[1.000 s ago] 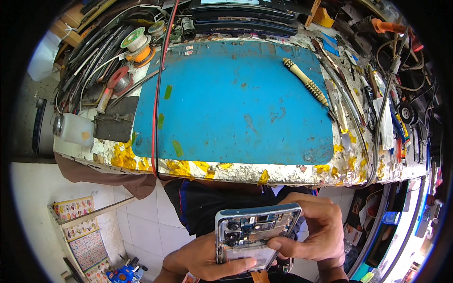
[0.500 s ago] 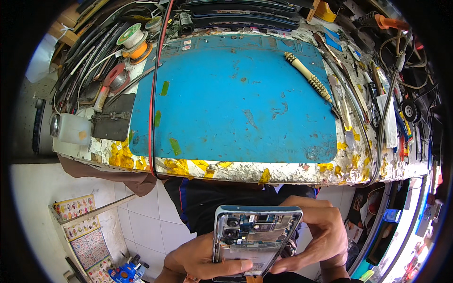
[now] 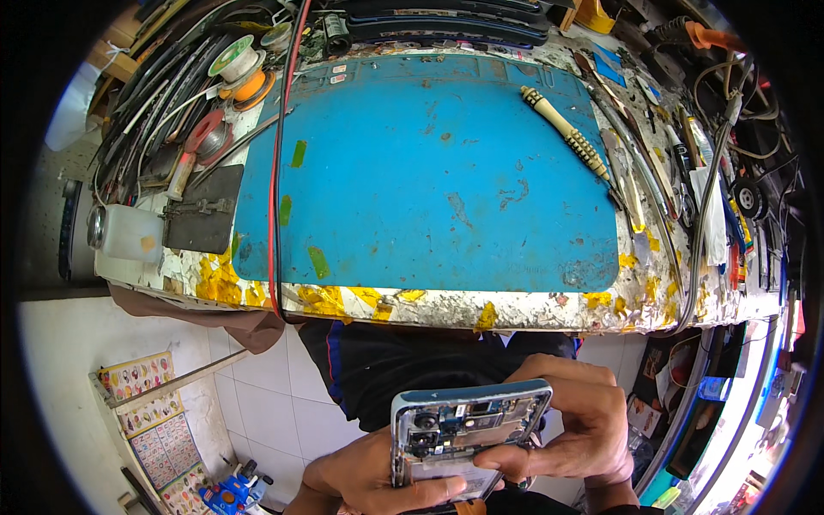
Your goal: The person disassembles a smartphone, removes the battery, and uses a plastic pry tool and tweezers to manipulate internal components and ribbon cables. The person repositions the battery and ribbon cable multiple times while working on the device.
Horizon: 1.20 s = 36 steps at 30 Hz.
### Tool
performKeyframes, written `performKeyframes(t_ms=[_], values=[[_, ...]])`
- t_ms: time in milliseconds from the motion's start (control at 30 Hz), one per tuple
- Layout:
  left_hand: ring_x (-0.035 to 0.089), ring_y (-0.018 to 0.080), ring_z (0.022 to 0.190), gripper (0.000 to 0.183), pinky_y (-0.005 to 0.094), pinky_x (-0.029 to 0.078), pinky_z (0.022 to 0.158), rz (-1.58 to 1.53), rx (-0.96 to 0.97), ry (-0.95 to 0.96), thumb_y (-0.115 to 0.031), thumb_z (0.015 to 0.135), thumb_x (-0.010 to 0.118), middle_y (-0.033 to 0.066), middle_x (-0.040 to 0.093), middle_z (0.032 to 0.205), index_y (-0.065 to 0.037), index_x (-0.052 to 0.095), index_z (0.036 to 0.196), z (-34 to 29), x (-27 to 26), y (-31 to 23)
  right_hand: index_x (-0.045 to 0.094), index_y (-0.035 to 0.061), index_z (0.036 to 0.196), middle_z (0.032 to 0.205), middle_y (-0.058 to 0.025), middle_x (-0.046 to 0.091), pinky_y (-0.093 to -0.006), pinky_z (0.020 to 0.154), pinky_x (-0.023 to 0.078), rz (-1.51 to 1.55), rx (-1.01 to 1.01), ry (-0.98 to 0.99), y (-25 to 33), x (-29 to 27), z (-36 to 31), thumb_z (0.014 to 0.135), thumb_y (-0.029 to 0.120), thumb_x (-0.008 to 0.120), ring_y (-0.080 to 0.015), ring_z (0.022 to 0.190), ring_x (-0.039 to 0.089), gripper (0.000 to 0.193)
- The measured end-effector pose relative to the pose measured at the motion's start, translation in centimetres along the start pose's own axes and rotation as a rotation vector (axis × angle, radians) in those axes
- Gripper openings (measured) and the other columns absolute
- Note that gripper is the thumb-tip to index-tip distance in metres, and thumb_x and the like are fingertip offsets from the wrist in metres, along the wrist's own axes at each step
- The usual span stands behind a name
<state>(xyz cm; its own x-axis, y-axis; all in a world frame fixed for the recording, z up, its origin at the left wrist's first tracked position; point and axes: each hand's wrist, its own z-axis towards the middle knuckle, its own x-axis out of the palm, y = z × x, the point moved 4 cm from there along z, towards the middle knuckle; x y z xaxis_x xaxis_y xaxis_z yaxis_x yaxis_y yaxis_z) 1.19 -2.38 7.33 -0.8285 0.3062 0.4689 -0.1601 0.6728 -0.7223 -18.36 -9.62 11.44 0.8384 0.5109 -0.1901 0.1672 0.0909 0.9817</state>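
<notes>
An opened smartphone (image 3: 459,429) is held over my lap, below the table's front edge. Its back cover is off, so the camera modules, circuit board and battery area show inside the frame. My left hand (image 3: 369,476) wraps the phone's left side, with the thumb lying over the lower inside. Around the right side is my right hand (image 3: 579,421), its thumb pressing on the inside near the middle. The fingers behind the phone are mostly hidden. A small orange-brown strip (image 3: 469,507) shows at the phone's lower end.
On the table, a blue mat (image 3: 412,189) carries a cream-handled tool (image 3: 562,133). Wire spools (image 3: 236,64), a clear jar (image 3: 129,233) and a dark plate (image 3: 202,210) stand left. Red and black cables (image 3: 276,197) cross the mat. Tweezers and tools (image 3: 631,154) lie right.
My right thumb has moved up and inward, from the phone's lower right edge onto its inside. The phone has tilted slightly and sits a little lower in view.
</notes>
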Motion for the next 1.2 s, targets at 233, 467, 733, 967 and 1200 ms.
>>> performKeyframes(t_ms=[233,467,733,967,1200], values=[[0.065,0.0281,0.112,0.061,0.0405,0.051,0.098,0.063,0.007,-0.004,0.0,0.082,0.069,0.0229,0.063,0.128,0.006,0.048,0.139,-0.2,-0.2,0.1,0.072,-0.0042,0.097,0.094,-0.0159,0.068,-0.0325,0.064,0.054,0.047,-0.023,-0.011,-0.6,0.3,0.1,0.07,0.019,0.092,-0.0229,0.078,0.068,0.041],[0.065,0.0274,0.112,0.061,0.0393,0.051,0.097,0.127,0.017,-0.03,-0.001,0.082,0.07,0.0224,0.063,0.129,0.005,0.049,0.139,-1.0,-0.5,0.1,0.071,-0.0052,0.099,0.095,-0.017,0.067,-0.0331,0.066,0.055,0.086,0.009,-0.007,-0.8,0.6,0.0,0.07,0.017,0.091,-0.0242,0.078,0.068,0.042],[0.065,0.0268,0.113,0.061,0.0383,0.05,0.097,0.101,0.001,0.002,-0.002,0.082,0.07,0.0215,0.063,0.129,0.005,0.049,0.139,-0.4,-0.1,0.2,0.066,-0.0066,0.106,0.099,-0.0195,0.066,-0.0341,0.067,0.055,-0.011,-0.056,0.032,-0.6,0.7,-0.3,0.071,0.016,0.09,-0.0272,0.081,0.068,0.048],[0.064,0.0263,0.115,0.061,0.0375,0.05,0.098,0.079,-0.024,0.023,-0.003,0.083,0.071,0.0206,0.064,0.129,0.004,0.049,0.14,-0.3,0.0,0.1,0.066,-0.0067,0.105,0.103,-0.0185,0.065,-0.0328,0.067,0.054,0.116,-0.068,0.026,-0.8,1.0,0.1,0.071,0.012,0.089,-0.0246,0.085,0.067,0.045],[0.063,0.0258,0.116,0.061,0.0368,0.049,0.098,0.058,-0.04,0.034,-0.005,0.083,0.071,0.0198,0.064,0.129,0.003,0.049,0.14,-0.2,0.0,0.0,0.066,-0.0069,0.107,0.1,-0.0159,0.064,-0.0301,0.065,0.052,0.094,-0.047,0.001,-1.0,1.5,0.1,0.072,0.011,0.088,-0.021,0.083,0.065,0.045]])
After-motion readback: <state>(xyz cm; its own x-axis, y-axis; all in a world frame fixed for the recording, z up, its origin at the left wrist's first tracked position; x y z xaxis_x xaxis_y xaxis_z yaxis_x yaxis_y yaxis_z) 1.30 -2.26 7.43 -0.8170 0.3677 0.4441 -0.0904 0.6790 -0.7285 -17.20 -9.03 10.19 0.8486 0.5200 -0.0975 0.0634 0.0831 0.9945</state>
